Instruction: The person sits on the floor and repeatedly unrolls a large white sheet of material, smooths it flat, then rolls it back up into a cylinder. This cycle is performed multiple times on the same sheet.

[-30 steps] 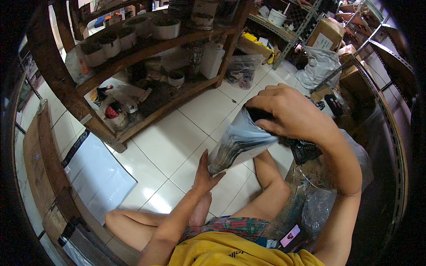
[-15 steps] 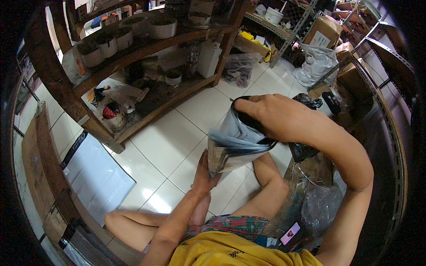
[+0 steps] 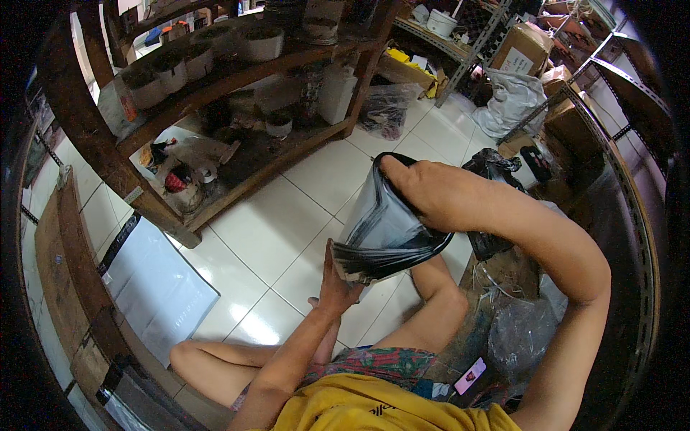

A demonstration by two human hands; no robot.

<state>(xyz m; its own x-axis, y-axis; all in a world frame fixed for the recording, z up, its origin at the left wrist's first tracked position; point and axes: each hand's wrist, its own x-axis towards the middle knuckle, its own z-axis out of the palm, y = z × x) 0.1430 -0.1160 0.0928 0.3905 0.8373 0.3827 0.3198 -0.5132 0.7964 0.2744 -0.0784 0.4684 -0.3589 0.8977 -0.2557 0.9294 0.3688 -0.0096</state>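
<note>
A thick stack of thin plastic bags (image 3: pixel 388 233), grey-white with black edges, is held bent over in front of me. My right hand (image 3: pixel 438 190) grips its upper edge, thumb on the near-left side and fingers partly hidden behind the fold. At the stack's lower left corner, my left hand (image 3: pixel 338 284) supports it from below. The left fingers are partly covered by the stack. Many layered edges fan out along the side facing me.
A wooden shelf (image 3: pixel 266 172) with several white pots stands ahead on the left. A large white plastic sheet (image 3: pixel 154 280) lies on the tiled floor at left. To the right are a metal rack (image 3: pixel 618 151), a black plastic bag (image 3: pixel 492 165) and a phone (image 3: pixel 470 376).
The stack's lower edge has tilted and fanned, now showing black layers instead of loose grey folds. My left hand has shifted slightly downward, while the right keeps its grip.
</note>
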